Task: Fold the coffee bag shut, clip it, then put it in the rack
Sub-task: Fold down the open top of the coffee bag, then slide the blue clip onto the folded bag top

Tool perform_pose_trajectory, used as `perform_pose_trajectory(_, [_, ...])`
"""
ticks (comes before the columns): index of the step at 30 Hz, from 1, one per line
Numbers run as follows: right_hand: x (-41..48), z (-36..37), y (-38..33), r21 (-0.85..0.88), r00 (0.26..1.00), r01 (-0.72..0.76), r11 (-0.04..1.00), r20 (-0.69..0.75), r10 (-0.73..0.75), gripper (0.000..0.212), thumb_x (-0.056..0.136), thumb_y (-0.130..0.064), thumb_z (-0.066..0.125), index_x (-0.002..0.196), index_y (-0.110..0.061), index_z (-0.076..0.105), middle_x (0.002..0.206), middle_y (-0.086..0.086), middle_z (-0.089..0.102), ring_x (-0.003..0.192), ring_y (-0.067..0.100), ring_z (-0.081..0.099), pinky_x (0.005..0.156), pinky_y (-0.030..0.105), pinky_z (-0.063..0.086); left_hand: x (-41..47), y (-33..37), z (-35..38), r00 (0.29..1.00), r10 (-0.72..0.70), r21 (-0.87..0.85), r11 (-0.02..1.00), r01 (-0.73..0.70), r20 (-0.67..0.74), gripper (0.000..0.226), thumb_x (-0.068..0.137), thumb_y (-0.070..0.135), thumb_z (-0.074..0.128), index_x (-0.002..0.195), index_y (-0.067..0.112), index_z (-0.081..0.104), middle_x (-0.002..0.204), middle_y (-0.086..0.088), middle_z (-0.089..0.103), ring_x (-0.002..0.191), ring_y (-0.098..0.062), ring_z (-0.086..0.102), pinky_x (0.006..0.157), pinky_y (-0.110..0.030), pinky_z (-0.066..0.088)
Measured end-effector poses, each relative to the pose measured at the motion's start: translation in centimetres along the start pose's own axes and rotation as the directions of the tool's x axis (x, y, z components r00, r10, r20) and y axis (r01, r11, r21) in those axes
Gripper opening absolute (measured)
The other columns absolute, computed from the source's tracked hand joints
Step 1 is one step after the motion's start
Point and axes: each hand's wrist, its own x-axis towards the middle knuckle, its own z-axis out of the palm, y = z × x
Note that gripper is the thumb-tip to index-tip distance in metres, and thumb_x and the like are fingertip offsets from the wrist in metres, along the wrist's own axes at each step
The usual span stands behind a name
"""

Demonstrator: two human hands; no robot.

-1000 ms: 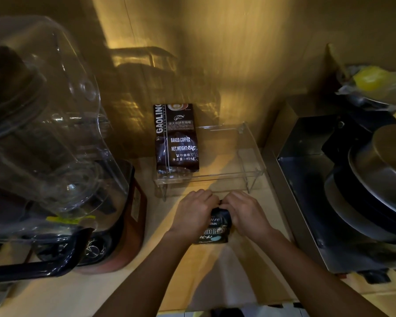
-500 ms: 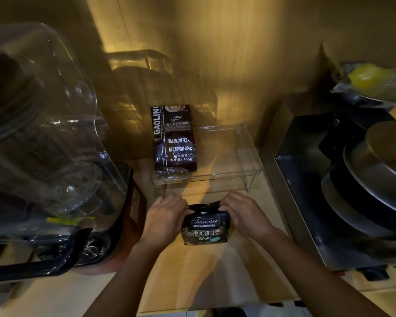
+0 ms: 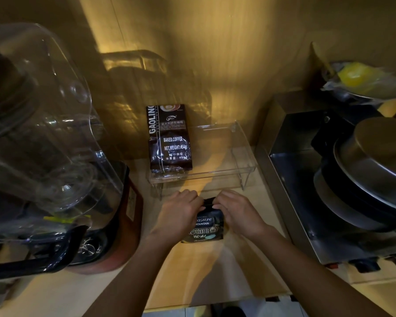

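Note:
A small dark coffee bag (image 3: 205, 228) with white lettering stands on the wooden counter in front of me. My left hand (image 3: 178, 212) grips its top left corner and my right hand (image 3: 236, 211) grips its top right, fingertips nearly meeting over the folded top edge. Just behind them stands a clear acrylic rack (image 3: 238, 156). A taller dark coffee bag (image 3: 168, 138) marked BAKED COFFEE stands upright in the rack's left side; the right side holds nothing. I see no clip.
A blender with a large clear cover (image 3: 39, 133) and reddish base fills the left. A steel appliance (image 3: 306, 179) with stacked metal pans (image 3: 370, 175) sits on the right. A wooden wall rises close behind the rack.
My left hand slid right along the bag's top toward the right hand, covering more of the label. The bag's top is pinched between both hands.

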Motion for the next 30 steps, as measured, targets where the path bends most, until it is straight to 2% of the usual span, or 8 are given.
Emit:
perform_pose_trajectory(3, [-0.1, 0.0, 0.2, 0.005, 1.0, -0.002, 1.0, -0.002, 0.002, 0.006, 0.077, 0.008, 0.061, 0.072, 0.006, 0.059, 0.071, 0.022, 0.06, 0.069, 0.03, 0.056, 0.063, 0.031, 0.04, 1.0, 1.0, 0.4, 0.999, 0.052, -0.024, 0.998, -0.052, -0.015, 0.007, 0.078, 0.011, 0.067, 0.078, 0.005, 0.063, 0.073, -0.011, 0.063, 0.066, -0.027, 0.059, 0.054, -0.029, 0.041])
perform_pose_trajectory(6, [-0.5, -0.1, 0.6, 0.022, 0.999, -0.04, 0.999, -0.026, 0.041, 0.004, 0.079, 0.004, 0.061, 0.075, 0.004, 0.062, 0.074, 0.021, 0.062, 0.071, 0.03, 0.057, 0.066, 0.031, 0.041, 1.6, 1.0, 0.7, 0.999, 0.028, -0.097, 0.995, -0.03, -0.023, 0.009, 0.082, 0.01, 0.061, 0.085, 0.004, 0.066, 0.078, -0.014, 0.063, 0.071, -0.03, 0.059, 0.055, -0.029, 0.033])
perform_pose_trajectory(10, [-1.1, -0.1, 1.0, 0.041, 0.987, -0.122, 0.992, -0.101, 0.125, 0.005, 0.081, -0.003, 0.062, 0.085, -0.004, 0.064, 0.082, 0.013, 0.065, 0.078, 0.024, 0.059, 0.067, 0.032, 0.046, 1.8, 0.5, 1.0, 0.998, -0.027, -0.22, 0.975, 0.015, -0.051, 0.009, 0.08, 0.003, 0.062, 0.087, 0.003, 0.067, 0.075, -0.016, 0.061, 0.069, -0.031, 0.056, 0.056, -0.036, 0.043])
perform_pose_trajectory(13, [-1.4, -0.2, 1.6, 0.041, 0.973, -0.189, 0.981, -0.128, 0.193, 0.001, 0.082, -0.008, 0.062, 0.082, -0.008, 0.062, 0.083, 0.009, 0.064, 0.076, 0.023, 0.058, 0.064, 0.035, 0.047, 1.9, 0.3, 1.3, 0.998, -0.038, -0.274, 0.962, 0.021, -0.058, 0.01, 0.078, -0.002, 0.063, 0.087, 0.002, 0.066, 0.073, -0.017, 0.061, 0.069, -0.031, 0.056, 0.056, -0.041, 0.046])
perform_pose_trajectory(17, [-2.3, -0.1, 3.1, 0.081, 0.942, -0.297, 0.951, -0.138, 0.306, 0.004, 0.082, -0.009, 0.061, 0.08, -0.012, 0.062, 0.083, 0.005, 0.063, 0.074, 0.015, 0.053, 0.062, 0.03, 0.042, 1.8, 0.1, 1.5, 0.996, -0.035, -0.285, 0.958, 0.01, -0.081, 0.01, 0.08, -0.001, 0.063, 0.088, 0.005, 0.065, 0.073, -0.014, 0.06, 0.068, -0.03, 0.055, 0.054, -0.041, 0.047])
perform_pose_trajectory(20, [-3.6, 0.4, 4.9, -0.022, 0.901, -0.425, 0.905, -0.1, 0.421, 0.006, 0.083, -0.009, 0.058, 0.087, -0.012, 0.062, 0.09, 0.006, 0.063, 0.082, 0.02, 0.056, 0.071, 0.036, 0.047, 1.6, 0.2, 1.4, 0.995, -0.035, -0.284, 0.959, 0.007, -0.093, 0.009, 0.081, 0.0, 0.062, 0.088, 0.004, 0.066, 0.073, -0.014, 0.061, 0.068, -0.03, 0.055, 0.054, -0.041, 0.047])
perform_pose_trajectory(24, [-5.0, 1.5, 7.3, -0.257, 0.823, -0.55, 0.794, -0.008, 0.568, 0.018, 0.083, -0.016, 0.055, 0.101, -0.014, 0.059, 0.106, 0.006, 0.061, 0.102, 0.023, 0.051, 0.087, 0.038, 0.036, 1.6, 0.7, 1.5, 0.994, -0.089, -0.317, 0.946, 0.063, -0.068, 0.007, 0.083, 0.004, 0.061, 0.088, 0.007, 0.065, 0.078, -0.012, 0.062, 0.073, -0.028, 0.055, 0.059, -0.04, 0.046])
perform_pose_trajectory(30, [-6.6, 2.8, 8.4, -0.441, 0.761, -0.546, 0.712, 0.096, 0.642, 0.021, 0.083, -0.031, 0.055, 0.101, -0.02, 0.053, 0.108, 0.0, 0.056, 0.104, 0.019, 0.048, 0.088, 0.036, 0.029, 1.9, 0.8, 1.9, 0.981, -0.192, -0.35, 0.922, 0.167, -0.037, 0.007, 0.083, 0.007, 0.06, 0.087, 0.012, 0.064, 0.082, -0.007, 0.064, 0.078, -0.024, 0.055, 0.064, -0.041, 0.048])
